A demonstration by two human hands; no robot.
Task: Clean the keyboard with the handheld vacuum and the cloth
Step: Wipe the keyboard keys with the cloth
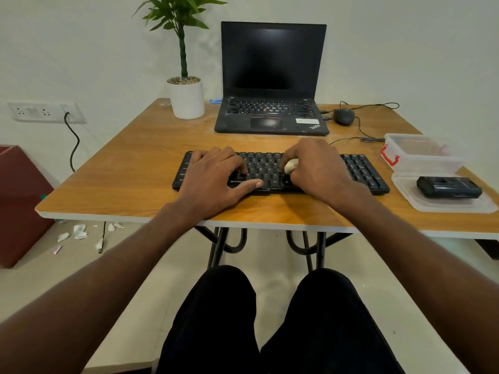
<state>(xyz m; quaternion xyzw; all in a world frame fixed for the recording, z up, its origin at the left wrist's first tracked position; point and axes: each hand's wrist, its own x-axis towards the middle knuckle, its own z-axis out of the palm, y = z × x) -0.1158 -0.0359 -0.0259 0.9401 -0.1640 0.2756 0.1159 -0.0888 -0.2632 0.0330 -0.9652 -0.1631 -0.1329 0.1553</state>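
Keyboard (280,171), set just in front of the laptop (271,76), is steadied by the flattened, spread left hand (216,176), seemingly so it cannot slide. A balled pale cloth (291,166) is pinched in the right hand (316,168) and pressed to the keys; most of the cloth is hidden by the fingers.
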